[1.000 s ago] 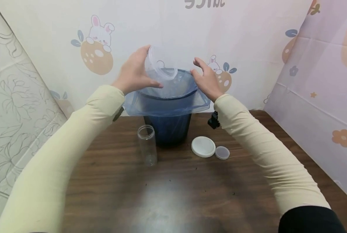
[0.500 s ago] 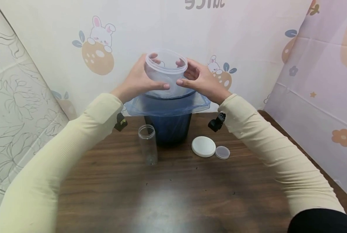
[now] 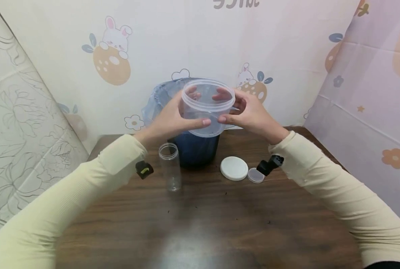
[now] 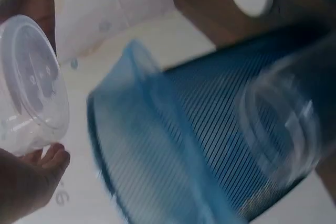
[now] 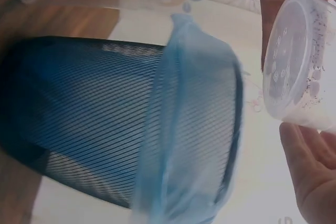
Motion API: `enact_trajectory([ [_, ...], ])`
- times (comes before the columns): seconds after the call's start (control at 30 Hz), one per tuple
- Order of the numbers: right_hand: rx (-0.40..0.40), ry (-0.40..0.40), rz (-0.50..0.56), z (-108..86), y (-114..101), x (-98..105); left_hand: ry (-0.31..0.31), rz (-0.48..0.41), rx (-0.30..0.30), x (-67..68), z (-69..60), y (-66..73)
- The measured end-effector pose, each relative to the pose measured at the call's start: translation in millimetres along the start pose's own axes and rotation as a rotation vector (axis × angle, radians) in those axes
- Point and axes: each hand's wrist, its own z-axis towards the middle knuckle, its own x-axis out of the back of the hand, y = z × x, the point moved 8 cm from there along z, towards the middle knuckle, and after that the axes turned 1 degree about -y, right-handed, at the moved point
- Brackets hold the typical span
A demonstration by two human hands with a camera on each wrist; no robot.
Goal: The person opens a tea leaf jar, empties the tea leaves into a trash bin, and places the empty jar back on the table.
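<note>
A clear plastic tub (image 3: 207, 112), its round mouth uppermost, is held between both hands in front of and above the mesh bin (image 3: 196, 153). My left hand (image 3: 173, 119) grips its left side, thumb across the front and fingers behind. From the right, my right hand (image 3: 253, 114) grips it the same way, the two thumbs nearly meeting. In the right wrist view, small dark specks show on the wall of the tub (image 5: 315, 72). Blue plastic bag (image 4: 131, 124) lines the bin and folds over its rim. A tall clear jar (image 3: 171, 172) without a lid stands upright beside the bin.
To the right of the bin, a white lid (image 3: 234, 168) lies flat on the wooden table (image 3: 220, 231), beside a small translucent lid (image 3: 254, 175). Tiny dark bits are scattered over the tabletop. Patterned cloth (image 3: 287, 56) hangs behind and at both sides.
The right hand, earlier apart from the tub, came in and took hold of it. Tipped over the bin at first, the tub is now more upright, lower and farther right, nearer the person.
</note>
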Motion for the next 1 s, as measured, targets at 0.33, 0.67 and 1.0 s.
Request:
enact_trajectory([
  [0.33,0.017,-0.153,0.046,-37.7,46.1,-19.4,0.12,0.12,-0.005,-33.4,-39.0,-31.3],
  [0.67,-0.151,-0.21,0.041,-75.7,125.0,-37.4,0.23,0.021,0.219,-76.1,-75.5,-102.1],
  [1.0,-0.222,-0.266,0.111,-91.9,180.1,-64.4,0.236,-0.015,0.366,-94.8,-97.4,-165.8],
])
